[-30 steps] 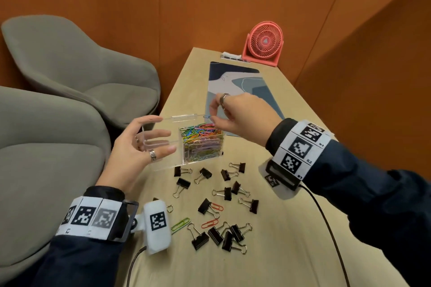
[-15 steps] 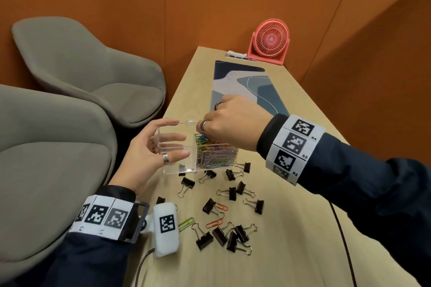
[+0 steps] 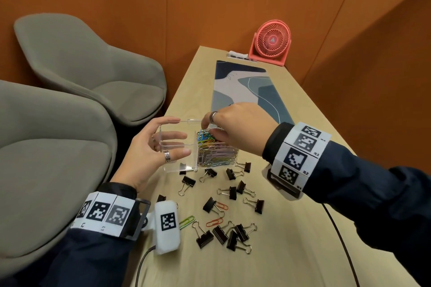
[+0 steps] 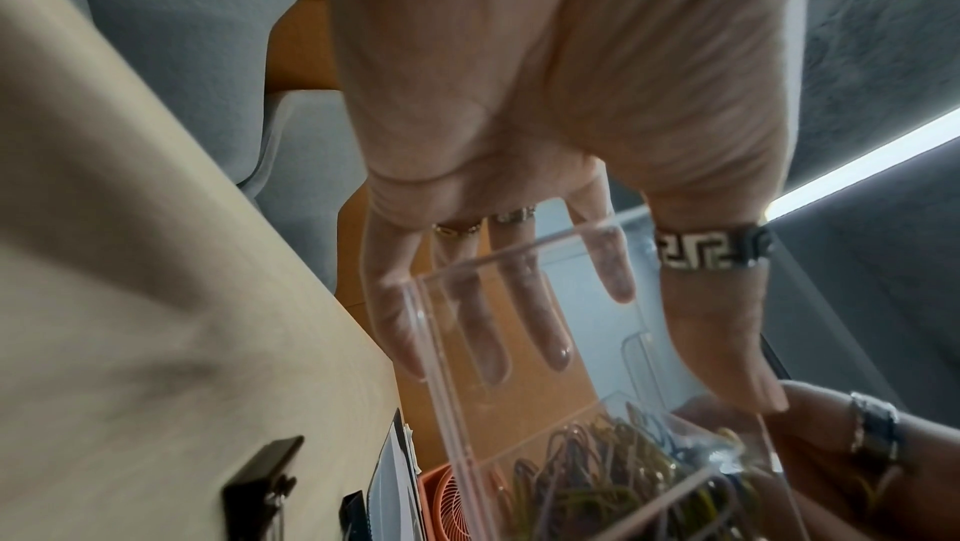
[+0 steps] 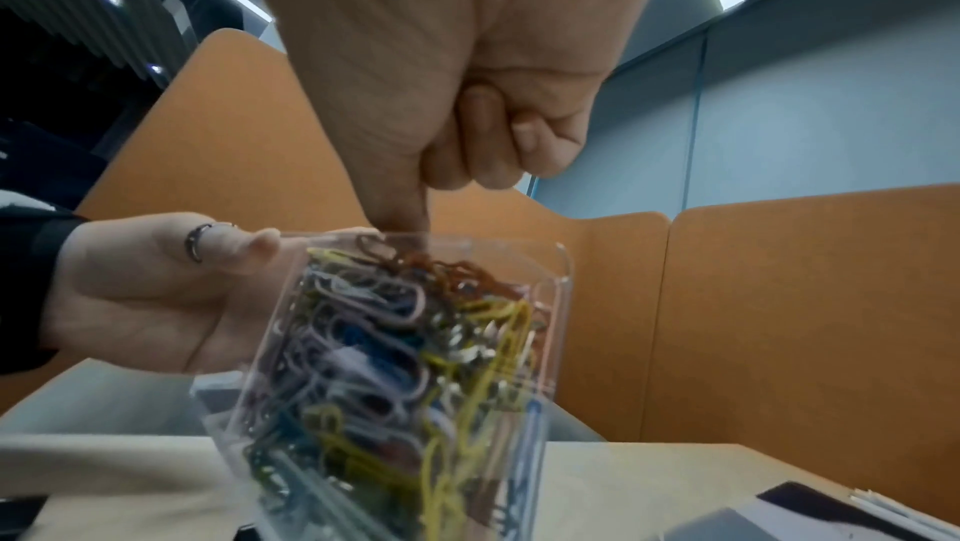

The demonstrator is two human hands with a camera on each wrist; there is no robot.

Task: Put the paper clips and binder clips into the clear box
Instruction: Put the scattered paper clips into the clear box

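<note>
Gripping clear box (image 3: pixel 177 147), left hand (image 3: pixel 149 151); right hand (image 3: pixel 235 128) fingertips hidden among paper clips (image 3: pixel 214 149) (grasp unclear).

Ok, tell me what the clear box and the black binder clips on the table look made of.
Clear two-compartment box: looks like rigid glossy acrylic; fingers show through, edges catch light.
Black binder clips: seemingly painted sheet metal with bare silvery wire handles; can't confirm.

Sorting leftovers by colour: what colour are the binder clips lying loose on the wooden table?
Black bodies with silver wire handles; the binder clips show best in the head view.
</note>
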